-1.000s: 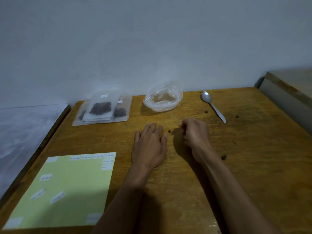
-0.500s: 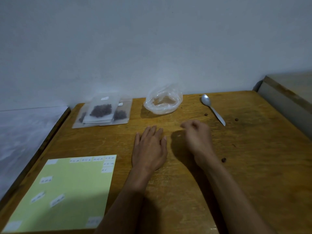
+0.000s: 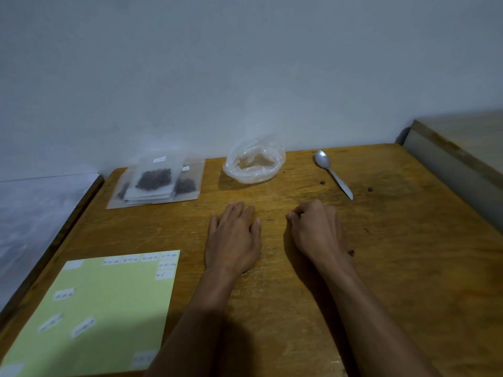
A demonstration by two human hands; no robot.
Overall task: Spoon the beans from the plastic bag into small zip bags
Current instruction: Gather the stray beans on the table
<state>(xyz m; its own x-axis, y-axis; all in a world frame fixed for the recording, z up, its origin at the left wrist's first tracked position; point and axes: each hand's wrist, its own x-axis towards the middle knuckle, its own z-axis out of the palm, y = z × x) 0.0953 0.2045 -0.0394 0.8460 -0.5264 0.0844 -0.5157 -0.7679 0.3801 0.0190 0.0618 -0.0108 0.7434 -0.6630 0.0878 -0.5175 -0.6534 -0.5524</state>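
Clear plastic bag (image 3: 254, 162) sits beyond your hands by the wall, looks nearly empty; filled zip bags (image 3: 156, 180) lie far-left of it. Your right hand (image 3: 317, 231) is curled, fingertips pinched, contents not visible; left hand (image 3: 233, 235) lies flat, holding nothing. Risk: stray beans (image 3: 322, 182) rolling if brushed. Spoon (image 3: 333, 172) just beyond right hand; open table (image 3: 408, 254) to its right.

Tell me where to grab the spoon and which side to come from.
Take the spoon by the handle end, which points toward the right hand. Come from the near side with that hand. It lies flat on the table, bowl toward the wall, so a pinch across the thin handle probably works best.
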